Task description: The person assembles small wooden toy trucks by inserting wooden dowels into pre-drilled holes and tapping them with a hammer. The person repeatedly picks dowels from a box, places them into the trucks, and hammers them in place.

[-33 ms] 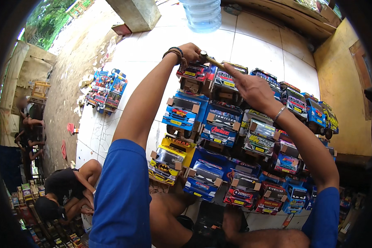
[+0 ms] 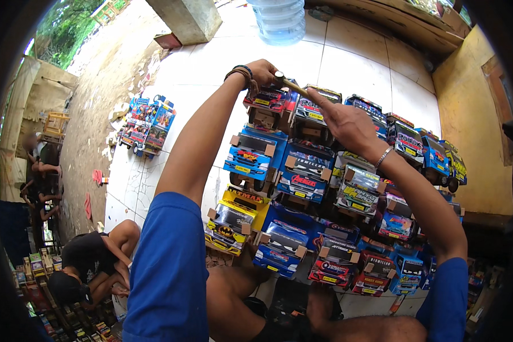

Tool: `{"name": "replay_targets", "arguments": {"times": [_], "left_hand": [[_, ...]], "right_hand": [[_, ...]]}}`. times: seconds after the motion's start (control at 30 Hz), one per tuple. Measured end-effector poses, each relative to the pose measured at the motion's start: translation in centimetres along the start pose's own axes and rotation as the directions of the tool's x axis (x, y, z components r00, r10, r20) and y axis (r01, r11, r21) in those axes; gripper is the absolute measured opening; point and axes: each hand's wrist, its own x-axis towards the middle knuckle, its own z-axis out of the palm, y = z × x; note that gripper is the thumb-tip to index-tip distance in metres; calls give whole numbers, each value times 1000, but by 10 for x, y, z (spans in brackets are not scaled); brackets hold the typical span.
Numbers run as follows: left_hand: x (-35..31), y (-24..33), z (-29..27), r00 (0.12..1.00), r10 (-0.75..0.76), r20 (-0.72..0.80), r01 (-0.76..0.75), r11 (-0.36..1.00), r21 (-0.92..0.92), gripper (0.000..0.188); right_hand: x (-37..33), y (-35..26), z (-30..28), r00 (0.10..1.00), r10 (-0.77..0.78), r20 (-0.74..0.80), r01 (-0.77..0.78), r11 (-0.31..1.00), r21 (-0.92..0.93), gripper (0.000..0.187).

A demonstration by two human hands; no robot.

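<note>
Several rows of colourful toy trucks stand packed together on the white tiled floor [image 2: 347, 51] in front of me. My left hand [image 2: 261, 73], with a bracelet at the wrist, is closed on the top of the red toy truck [image 2: 268, 104] in the far row. My right hand [image 2: 345, 122] grips the wooden handle of a small hammer [image 2: 293, 86], index finger stretched along it. The hammer's dark head sits right beside my left fingers. Nearer to me are a blue truck [image 2: 251, 154] and a yellow truck [image 2: 233, 219].
A person in black [image 2: 94, 265] crouches at the lower left over more small toys. A separate cluster of toy trucks [image 2: 148, 125] stands on the floor to the left. A water jug [image 2: 279, 20] and a concrete pillar [image 2: 188, 20] are beyond; a yellow wall [image 2: 473, 114] is to the right.
</note>
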Motion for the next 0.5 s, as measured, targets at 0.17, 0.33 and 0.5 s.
{"name": "replay_targets", "arguments": {"times": [0.17,0.33,0.5], "left_hand": [[5,-4,-1,999,54,-7,-54,998,25,27],[9,-7,-3,1000,4,25,-5,999,52,26],[8,-6,-2,999,38,25,-37,999,-36,45]], "right_hand": [[-3,-7,10,999,11,-37,-10,1000,9,62],[-10,-19,16,981,-22,-191,25,1000,15,64],[-11,-18,18,990,1,-140,-13,997,-80,65]]}}
